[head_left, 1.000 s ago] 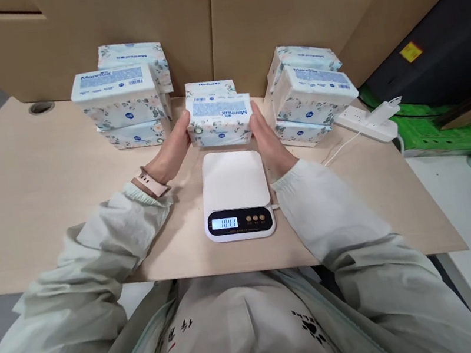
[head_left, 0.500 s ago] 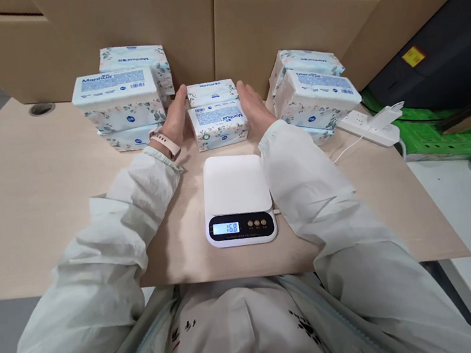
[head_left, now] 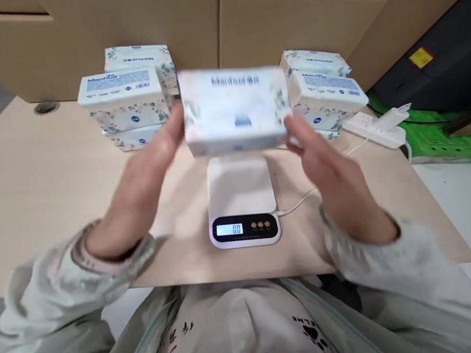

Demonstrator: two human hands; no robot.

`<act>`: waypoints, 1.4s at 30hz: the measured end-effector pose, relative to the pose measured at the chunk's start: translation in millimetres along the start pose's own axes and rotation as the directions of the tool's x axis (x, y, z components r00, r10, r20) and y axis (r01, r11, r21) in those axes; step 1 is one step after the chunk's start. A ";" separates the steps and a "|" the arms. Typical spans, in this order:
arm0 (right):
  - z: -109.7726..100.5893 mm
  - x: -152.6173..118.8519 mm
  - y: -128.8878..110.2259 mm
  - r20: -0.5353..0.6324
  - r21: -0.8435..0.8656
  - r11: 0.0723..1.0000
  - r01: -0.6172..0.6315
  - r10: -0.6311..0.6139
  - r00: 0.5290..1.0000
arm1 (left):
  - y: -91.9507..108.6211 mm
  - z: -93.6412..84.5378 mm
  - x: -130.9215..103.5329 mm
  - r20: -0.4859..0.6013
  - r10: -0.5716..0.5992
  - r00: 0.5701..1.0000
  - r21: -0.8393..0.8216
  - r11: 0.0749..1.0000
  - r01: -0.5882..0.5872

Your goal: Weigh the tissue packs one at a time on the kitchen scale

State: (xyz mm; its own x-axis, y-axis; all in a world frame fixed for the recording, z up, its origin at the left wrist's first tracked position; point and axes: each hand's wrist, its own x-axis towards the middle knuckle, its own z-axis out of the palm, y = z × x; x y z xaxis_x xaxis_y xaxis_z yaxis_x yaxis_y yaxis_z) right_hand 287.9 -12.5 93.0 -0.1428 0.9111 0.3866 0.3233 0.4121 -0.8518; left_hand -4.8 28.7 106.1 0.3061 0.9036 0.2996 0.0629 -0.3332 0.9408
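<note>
A white tissue pack (head_left: pixel 236 108) printed with leaves is held up above the table, slightly blurred. My left hand (head_left: pixel 146 178) presses its left end and my right hand (head_left: pixel 328 168) grips its right end. Whether a second pack is behind it is hidden. Just below and nearer to me lies a white kitchen scale (head_left: pixel 241 187), its lit display (head_left: pixel 229 230) reading 0.0. More tissue packs (head_left: pixel 121 90) are stacked to the left of my hands, and another stack of tissue packs (head_left: pixel 329 90) stands to the right.
Large cardboard boxes (head_left: pixel 300 17) line the back of the wooden table (head_left: pixel 33 196). A white power strip (head_left: pixel 373 129) lies at the right edge, and a white cable (head_left: pixel 297 203) runs to the scale. A round cable hole (head_left: pixel 46 107) is at the back left.
Both hands have come up and toward me from the back of the table, lifting tissue packs that stood between them. The scale's display went from 16.8 to 0.0.
</note>
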 end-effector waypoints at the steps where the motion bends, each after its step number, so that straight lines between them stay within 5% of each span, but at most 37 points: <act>1: 0.7 -24.9 0.2 0.033 -0.035 0.999 -0.034 0.035 0.999 | -6.6 2.7 -21.7 0.041 -0.035 0.999 -0.006 0.999 0.036; 5: 10.6 -80.3 18.6 0.046 -0.128 0.979 -0.160 0.166 0.985 | -40.9 12.1 -68.6 0.089 -0.185 0.979 0.013 0.983 0.185; 9: 23.1 -86.1 51.3 -0.142 -0.096 0.992 -0.087 0.073 0.987 | -68.0 16.3 -65.3 -0.074 -0.082 0.994 0.026 0.996 0.084; 13: 31.0 -82.2 79.1 -0.514 -0.089 0.995 -0.050 -0.002 0.858 | -90.2 14.8 -55.6 -0.300 0.045 0.953 0.017 0.999 -0.042; 16: 32.2 -81.8 85.2 -0.619 -0.031 0.995 -0.096 0.056 0.784 | -100.0 11.5 -55.0 -0.353 0.009 0.935 -0.015 1.000 -0.015; 22: 30.5 -82.1 83.0 -0.615 0.004 0.993 -0.120 0.097 0.783 | -97.7 10.7 -55.3 -0.350 -0.130 0.928 -0.108 0.989 0.097; 35: 27.6 -83.9 83.9 -0.576 -0.037 0.984 -0.176 0.123 0.808 | -89.6 13.4 -54.1 -0.342 -0.157 0.927 -0.103 0.986 0.129; 42: 28.2 -84.5 87.4 -0.551 -0.030 0.993 -0.110 0.075 0.831 | -89.9 12.4 -56.6 -0.311 -0.145 0.939 -0.109 0.987 0.116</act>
State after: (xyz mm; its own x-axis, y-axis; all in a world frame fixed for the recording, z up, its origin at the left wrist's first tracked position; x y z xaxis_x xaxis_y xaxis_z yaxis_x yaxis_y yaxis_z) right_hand 301.9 -53.5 -24.0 0.4214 0.7860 0.4523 0.3654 0.3093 -0.8780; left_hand -16.0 4.1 2.6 -0.0166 0.9807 0.1948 -0.0064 -0.1949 0.9808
